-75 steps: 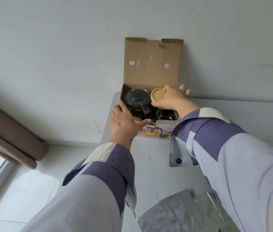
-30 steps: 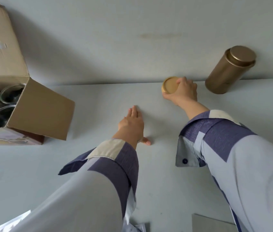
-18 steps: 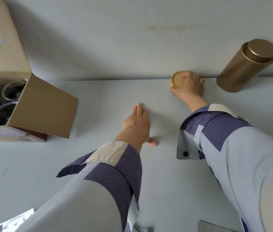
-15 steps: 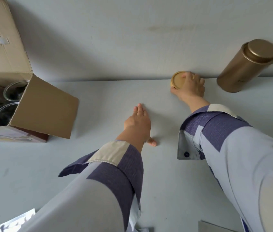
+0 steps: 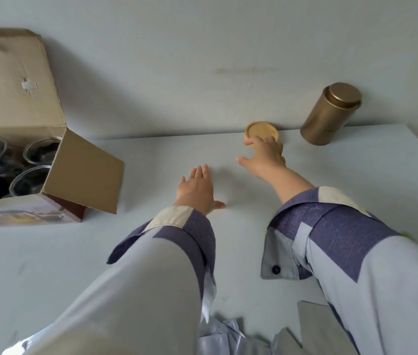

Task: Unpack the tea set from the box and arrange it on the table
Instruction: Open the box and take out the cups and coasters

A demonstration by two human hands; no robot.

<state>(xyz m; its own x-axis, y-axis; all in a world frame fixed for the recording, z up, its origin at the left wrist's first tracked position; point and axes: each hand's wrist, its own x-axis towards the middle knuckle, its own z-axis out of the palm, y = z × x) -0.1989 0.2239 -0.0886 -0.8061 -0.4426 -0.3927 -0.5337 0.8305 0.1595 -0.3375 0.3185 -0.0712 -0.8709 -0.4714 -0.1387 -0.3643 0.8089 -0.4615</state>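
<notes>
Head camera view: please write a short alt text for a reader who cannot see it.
A person's right hand hovers open just in front of a round wooden coaster on a grey table, while the left hand rests flat. An open cardboard box at left holds glass cups; a gold tin stands at right.

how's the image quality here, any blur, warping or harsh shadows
Head view: soft, even light, no glare. The cardboard box casts a diffuse shadow on the wall. Wide-angle warping leans the gold tin outward and balloons the near sleeves. The wooden coaster looks sharp; the right hand is slightly soft.
</notes>
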